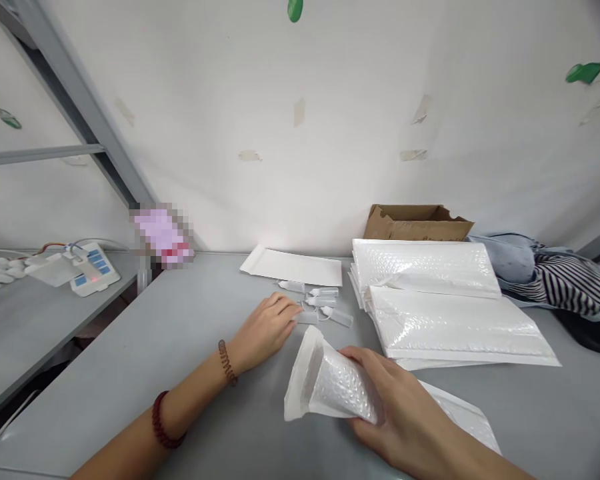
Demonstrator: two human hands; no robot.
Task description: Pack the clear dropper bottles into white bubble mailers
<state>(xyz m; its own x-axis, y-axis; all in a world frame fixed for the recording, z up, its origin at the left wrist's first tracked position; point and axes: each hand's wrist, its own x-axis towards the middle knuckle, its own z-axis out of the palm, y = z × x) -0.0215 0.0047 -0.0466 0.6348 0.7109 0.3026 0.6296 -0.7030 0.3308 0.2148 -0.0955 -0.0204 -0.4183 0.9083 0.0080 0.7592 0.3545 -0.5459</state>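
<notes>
My right hand (pixel 395 407) is wrapped round a white bubble mailer (pixel 337 383), its flap end pointing left and its mouth bulging open. At the left end of several small clear bottles (pixel 337 317) with white tips, my left hand (pixel 270 327) has its fingertips at one bottle (pixel 307 318); whether it grips that bottle is hard to see. Behind the bottles lies a flat white mailer (pixel 300 267). Another mailer (pixel 467 417) lies partly hidden behind my right hand and forearm.
Stacked bubble mailers (pixel 450 327) lie on the grey table (pixel 145 353) at the right, before a cardboard box (pixel 415 227). Striped cloth (pixel 570 280) is at the far right. A power strip (pixel 95 270) sits on the left table.
</notes>
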